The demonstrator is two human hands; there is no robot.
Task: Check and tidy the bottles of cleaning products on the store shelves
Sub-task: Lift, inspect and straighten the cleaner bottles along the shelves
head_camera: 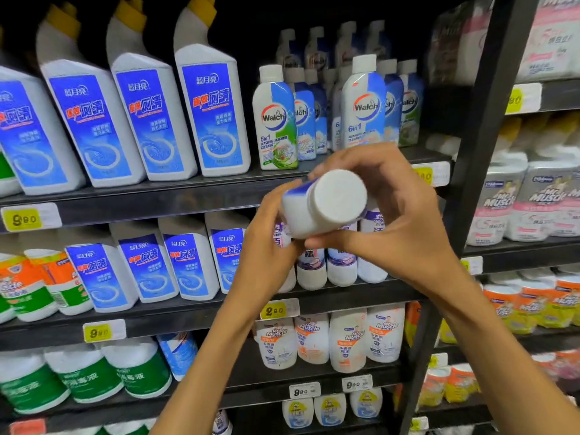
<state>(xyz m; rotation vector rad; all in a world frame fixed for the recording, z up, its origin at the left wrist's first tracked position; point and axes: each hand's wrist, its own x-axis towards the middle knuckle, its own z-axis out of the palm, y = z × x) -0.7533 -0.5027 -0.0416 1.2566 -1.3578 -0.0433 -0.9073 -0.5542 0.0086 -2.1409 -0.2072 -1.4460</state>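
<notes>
A white and blue cleaner bottle (323,204) lies tilted in front of the shelves, its round white cap facing me. My left hand (270,246) grips its body from the lower left. My right hand (395,211) wraps over the top and right side, thumb under the cap. Behind my hands, on the upper shelf (188,196), stand Walch washing machine cleaner bottles (276,120), and a taller Walch 6in1 bottle (364,105) stands just above my right hand. Part of the row below is hidden by my hands.
Tall white toilet cleaner bottles with blue labels and yellow caps (210,105) fill the upper left. More of them (185,262) stand one shelf lower. Mr Muscle bottles (348,340) sit below. A black upright post (480,152) separates the right shelving with packs (533,202).
</notes>
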